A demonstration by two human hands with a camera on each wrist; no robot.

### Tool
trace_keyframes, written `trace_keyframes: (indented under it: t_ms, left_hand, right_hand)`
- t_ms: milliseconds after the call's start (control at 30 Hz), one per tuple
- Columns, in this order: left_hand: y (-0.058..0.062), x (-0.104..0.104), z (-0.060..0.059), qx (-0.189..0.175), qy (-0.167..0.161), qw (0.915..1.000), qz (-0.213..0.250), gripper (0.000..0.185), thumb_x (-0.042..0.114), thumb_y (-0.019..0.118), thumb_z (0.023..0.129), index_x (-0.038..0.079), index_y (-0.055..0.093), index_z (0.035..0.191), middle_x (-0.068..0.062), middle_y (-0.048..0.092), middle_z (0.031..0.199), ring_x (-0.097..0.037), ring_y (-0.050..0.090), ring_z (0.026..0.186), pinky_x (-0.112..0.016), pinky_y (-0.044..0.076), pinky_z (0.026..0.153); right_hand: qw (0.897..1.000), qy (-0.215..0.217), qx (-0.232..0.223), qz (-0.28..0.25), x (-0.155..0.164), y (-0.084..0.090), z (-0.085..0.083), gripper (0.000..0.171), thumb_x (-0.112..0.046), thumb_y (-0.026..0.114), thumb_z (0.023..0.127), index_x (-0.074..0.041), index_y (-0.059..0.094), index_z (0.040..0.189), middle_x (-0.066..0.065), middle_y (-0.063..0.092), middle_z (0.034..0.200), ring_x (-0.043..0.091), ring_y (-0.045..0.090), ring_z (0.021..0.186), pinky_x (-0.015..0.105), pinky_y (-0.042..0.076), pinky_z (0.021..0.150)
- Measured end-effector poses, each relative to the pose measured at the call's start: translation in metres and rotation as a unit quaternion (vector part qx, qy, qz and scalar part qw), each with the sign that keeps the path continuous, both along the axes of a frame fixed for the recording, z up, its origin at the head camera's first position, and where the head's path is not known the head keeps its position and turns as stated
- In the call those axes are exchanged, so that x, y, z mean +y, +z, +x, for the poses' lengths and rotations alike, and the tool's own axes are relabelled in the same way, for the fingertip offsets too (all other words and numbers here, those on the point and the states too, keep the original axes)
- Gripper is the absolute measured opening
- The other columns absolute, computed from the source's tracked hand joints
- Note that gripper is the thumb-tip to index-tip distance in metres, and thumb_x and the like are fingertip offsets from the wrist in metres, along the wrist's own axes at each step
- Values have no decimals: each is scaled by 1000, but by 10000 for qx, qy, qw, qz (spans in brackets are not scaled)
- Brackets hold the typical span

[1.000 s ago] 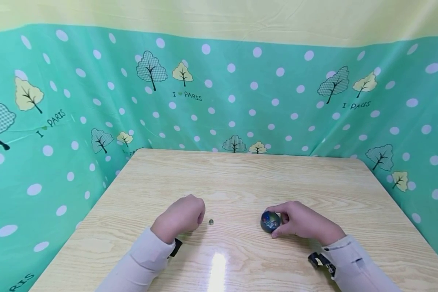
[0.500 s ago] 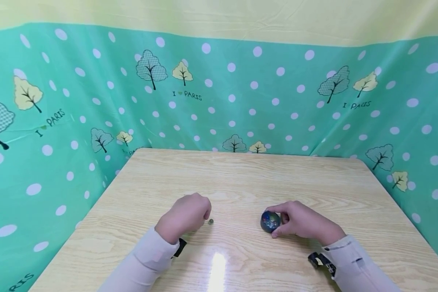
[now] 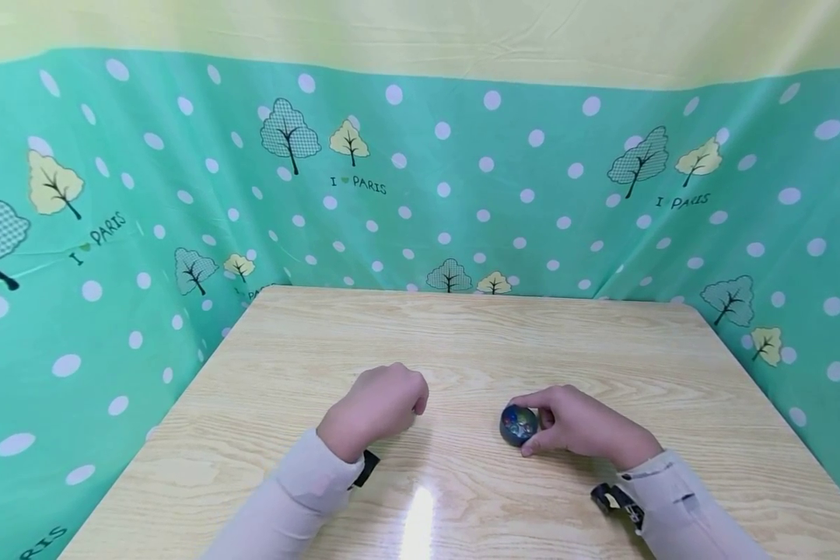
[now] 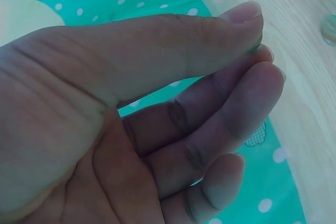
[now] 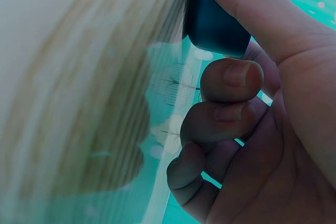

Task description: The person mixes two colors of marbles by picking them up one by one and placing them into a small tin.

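Note:
My left hand (image 3: pixel 378 400) is bent downward over the middle of the table, thumb and fingertips together. In the left wrist view a sliver of a small greenish glass marble (image 4: pixel 258 44) shows between the thumb and fingertips, which hide most of it. A round, glassy thing with a brownish streak (image 4: pixel 328 29) lies on the table there, cut off by the frame edge. To the right, my right hand (image 3: pixel 581 424) grips a small round dark-blue container (image 3: pixel 518 425) by its sides. Shiny coloured pieces show at its top; the right wrist view shows only its smooth blue side (image 5: pixel 218 24).
The pale wood-grain table (image 3: pixel 476 334) spreads beyond both hands. A green curtain (image 3: pixel 420 210) with dots and printed trees surrounds its back and sides. Bright glare (image 3: pixel 417 521) lies near the front. Black wrist straps (image 3: pixel 617 502) show below the sleeves.
My left hand has moved right and slightly away from me. The small marble seen on the table beside its fingers no longer shows there. My right hand and the container stay put.

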State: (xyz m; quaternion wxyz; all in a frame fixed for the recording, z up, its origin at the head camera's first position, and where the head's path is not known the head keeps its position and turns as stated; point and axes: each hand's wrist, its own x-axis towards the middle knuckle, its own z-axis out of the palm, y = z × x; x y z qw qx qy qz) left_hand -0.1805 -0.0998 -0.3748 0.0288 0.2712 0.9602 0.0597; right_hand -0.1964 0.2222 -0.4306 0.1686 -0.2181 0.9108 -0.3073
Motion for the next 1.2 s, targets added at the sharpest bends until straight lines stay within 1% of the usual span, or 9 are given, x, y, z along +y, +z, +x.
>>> trace_keyframes:
  t_ms: [133,400,533,733,933,1100,1200]
  left_hand:
    - [2,6,-1,93,-101,9999,-3,24,-3,77,79,20,80,83,9,73,85,-8,65,76,-28,53,64]
    - [5,16,-2,136,-201,9997,25,20,1,81,80,20,79,85,9,74,86,-7,65,76,-27,53,65]
    - [7,22,-2,185,-270,9995,18,18,4,83,80,21,79,84,10,73,84,-7,64,74,-26,52,63]
    - [9,34,-4,160,-326,9993,34,15,6,83,80,20,79,85,11,71,82,-5,61,72,-25,51,61]
    - [8,45,-6,215,-382,9990,-6,15,9,85,80,22,78,83,12,71,81,-5,60,70,-25,50,59]
    - [6,56,-7,244,-442,9987,-22,12,14,86,82,23,79,86,12,72,82,-4,61,70,-25,50,59]
    - [4,64,-9,293,-472,9985,6,10,17,85,84,22,79,90,11,72,84,-5,61,70,-26,51,59]
  right_hand:
    - [10000,-12,-15,-8,0,1,0,76,-40,92,74,-16,65,140,-3,61,78,14,53,68,26,45,55]
    - [10000,-32,-3,60,1,0,-1,75,-42,92,74,-18,66,140,-2,61,79,14,53,68,26,44,56]
    - [10000,14,-1,38,1,1,0,74,-42,91,75,-17,66,140,-2,61,78,14,52,68,26,44,55]
    - [10000,32,43,55,1,1,0,75,-41,91,75,-15,65,140,-3,60,77,13,52,67,25,43,55]
    - [10000,-3,31,81,1,0,-1,76,-42,92,74,-16,66,140,-3,60,77,14,52,67,26,43,55]
    - [9999,-13,46,107,1,-1,-2,76,-43,92,73,-17,66,140,-3,60,77,14,53,67,26,43,55]
    - [9999,-7,49,110,2,-2,-2,76,-43,92,73,-18,66,139,-3,61,77,14,53,67,26,44,55]
